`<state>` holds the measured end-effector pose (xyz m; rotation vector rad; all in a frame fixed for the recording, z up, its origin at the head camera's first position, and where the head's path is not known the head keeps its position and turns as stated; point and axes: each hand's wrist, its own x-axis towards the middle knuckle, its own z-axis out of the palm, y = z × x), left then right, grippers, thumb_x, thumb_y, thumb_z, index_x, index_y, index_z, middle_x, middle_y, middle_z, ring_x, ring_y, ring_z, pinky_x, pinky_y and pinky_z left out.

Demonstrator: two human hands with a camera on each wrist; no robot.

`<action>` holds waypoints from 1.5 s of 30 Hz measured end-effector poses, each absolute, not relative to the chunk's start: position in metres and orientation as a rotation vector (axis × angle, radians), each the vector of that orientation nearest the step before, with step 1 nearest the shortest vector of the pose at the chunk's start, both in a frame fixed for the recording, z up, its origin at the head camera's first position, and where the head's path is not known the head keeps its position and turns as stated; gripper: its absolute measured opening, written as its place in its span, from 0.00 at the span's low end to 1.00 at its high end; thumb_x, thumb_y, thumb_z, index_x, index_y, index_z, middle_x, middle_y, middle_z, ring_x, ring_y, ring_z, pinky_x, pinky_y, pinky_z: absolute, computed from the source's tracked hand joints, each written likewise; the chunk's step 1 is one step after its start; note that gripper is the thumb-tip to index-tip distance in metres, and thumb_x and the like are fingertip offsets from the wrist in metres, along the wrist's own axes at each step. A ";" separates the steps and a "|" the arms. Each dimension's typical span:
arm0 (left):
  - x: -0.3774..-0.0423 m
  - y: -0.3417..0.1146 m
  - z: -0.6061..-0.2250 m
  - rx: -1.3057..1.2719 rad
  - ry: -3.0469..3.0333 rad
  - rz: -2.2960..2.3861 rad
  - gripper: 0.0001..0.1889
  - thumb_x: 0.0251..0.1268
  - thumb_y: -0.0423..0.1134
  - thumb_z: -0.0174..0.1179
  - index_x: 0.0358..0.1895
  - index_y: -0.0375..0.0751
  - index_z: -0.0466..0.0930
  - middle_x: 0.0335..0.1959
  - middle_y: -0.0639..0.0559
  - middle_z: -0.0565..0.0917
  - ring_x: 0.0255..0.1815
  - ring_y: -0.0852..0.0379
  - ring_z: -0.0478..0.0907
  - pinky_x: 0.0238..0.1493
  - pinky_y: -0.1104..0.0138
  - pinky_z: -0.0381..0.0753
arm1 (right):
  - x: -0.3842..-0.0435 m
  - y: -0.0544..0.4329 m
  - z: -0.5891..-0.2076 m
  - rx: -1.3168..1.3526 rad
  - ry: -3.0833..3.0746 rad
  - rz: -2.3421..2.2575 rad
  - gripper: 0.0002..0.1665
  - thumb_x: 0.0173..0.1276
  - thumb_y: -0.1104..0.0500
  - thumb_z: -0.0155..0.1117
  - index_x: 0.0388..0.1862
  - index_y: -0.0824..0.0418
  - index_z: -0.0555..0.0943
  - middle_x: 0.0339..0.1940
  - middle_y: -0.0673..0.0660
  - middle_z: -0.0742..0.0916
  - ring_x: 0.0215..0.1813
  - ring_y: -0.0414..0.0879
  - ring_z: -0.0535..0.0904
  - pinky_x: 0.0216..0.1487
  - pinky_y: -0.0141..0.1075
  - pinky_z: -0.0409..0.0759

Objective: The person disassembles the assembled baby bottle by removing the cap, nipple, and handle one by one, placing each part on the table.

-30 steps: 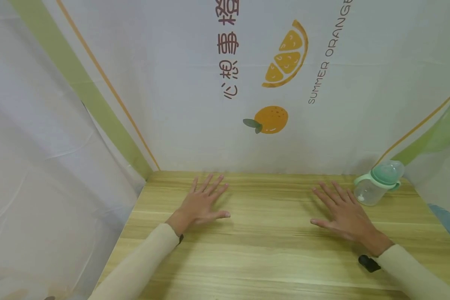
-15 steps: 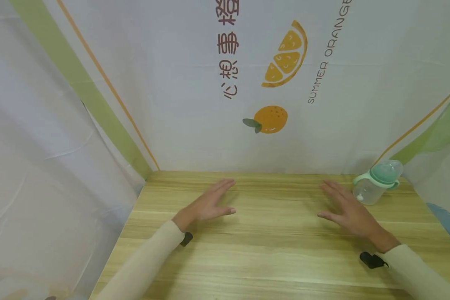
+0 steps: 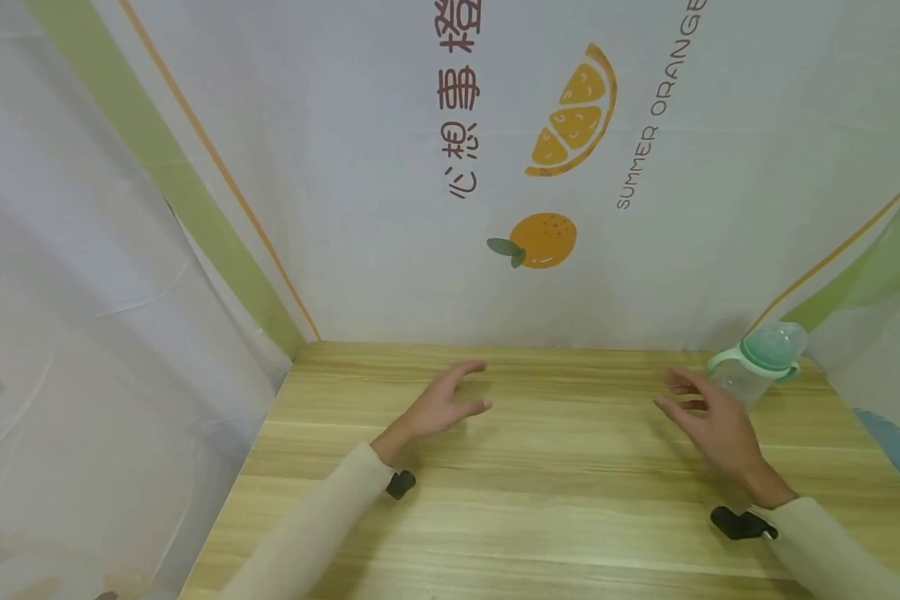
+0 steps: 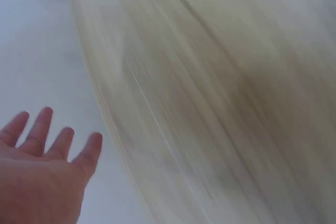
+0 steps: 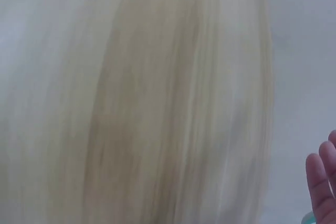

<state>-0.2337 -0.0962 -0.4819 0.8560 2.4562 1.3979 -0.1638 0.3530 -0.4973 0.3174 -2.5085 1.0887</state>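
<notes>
Head view: the pale cloth (image 3: 375,208) behind the wood-grain counter (image 3: 525,508) carries the slanting legend "SUMMER ORANGE" (image 3: 656,112) and a column of characters (image 3: 461,137) reading upward 心想事橙, its last sign cropped; nearby are a printed orange wedge (image 3: 576,112) and a whole orange (image 3: 546,240). The left hand (image 3: 435,407) extends inward, thumb parted from fingers, its grip unclosed and holding nothing. The right hand (image 3: 720,429), fingers slightly bent, likewise holds nothing; it partly covers the green-topped bottle (image 3: 768,353) at the counter's far right corner, contact undeterminable. Left wrist view: the left palm and four spread fingers, hidden from the head camera. Right wrist view: raised right fingers at the border, a green sliver (image 5: 308,218) just beside them.
</notes>
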 end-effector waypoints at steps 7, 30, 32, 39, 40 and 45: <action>-0.227 -0.069 -0.480 0.764 2.411 1.479 0.37 0.82 0.44 0.66 0.85 0.35 0.64 0.84 0.40 0.68 0.86 0.38 0.61 0.82 0.41 0.62 | -0.161 0.352 -0.496 0.150 -2.410 1.169 0.32 0.77 0.60 0.76 0.75 0.69 0.79 0.59 0.49 0.88 0.54 0.28 0.80 0.50 0.15 0.76; -0.221 0.020 -0.466 0.741 2.333 1.500 0.38 0.81 0.55 0.66 0.87 0.48 0.65 0.83 0.54 0.71 0.84 0.47 0.66 0.79 0.48 0.69 | -0.150 0.381 -0.494 -0.531 -2.405 1.254 0.39 0.78 0.38 0.73 0.72 0.66 0.79 0.41 0.25 0.80 0.44 0.22 0.75 0.43 0.18 0.73; -0.221 0.026 -0.464 0.738 2.331 1.502 0.38 0.81 0.56 0.66 0.87 0.49 0.65 0.83 0.55 0.71 0.83 0.48 0.66 0.79 0.49 0.70 | -0.150 0.383 -0.493 -0.619 -2.389 1.262 0.38 0.77 0.37 0.73 0.70 0.64 0.80 0.39 0.26 0.79 0.42 0.22 0.74 0.43 0.21 0.72; -0.220 0.045 -0.461 0.724 2.316 1.532 0.37 0.81 0.53 0.66 0.86 0.46 0.66 0.82 0.54 0.73 0.82 0.48 0.68 0.79 0.52 0.70 | -0.153 0.393 -0.493 -0.833 -2.321 1.268 0.33 0.74 0.36 0.74 0.62 0.59 0.81 0.37 0.31 0.79 0.38 0.25 0.73 0.42 0.29 0.71; -0.220 0.049 -0.461 0.718 2.311 1.540 0.37 0.81 0.52 0.66 0.85 0.46 0.66 0.82 0.54 0.73 0.82 0.48 0.68 0.79 0.52 0.70 | -0.153 0.395 -0.493 -0.857 -2.310 1.274 0.32 0.74 0.35 0.74 0.61 0.57 0.81 0.39 0.32 0.79 0.39 0.26 0.72 0.43 0.29 0.71; -0.221 0.063 -0.460 0.667 2.292 1.551 0.35 0.81 0.52 0.66 0.85 0.48 0.68 0.80 0.58 0.74 0.82 0.54 0.68 0.77 0.57 0.72 | -0.156 0.400 -0.493 -0.931 -2.276 1.301 0.31 0.72 0.33 0.74 0.60 0.53 0.79 0.47 0.41 0.80 0.45 0.32 0.71 0.47 0.32 0.69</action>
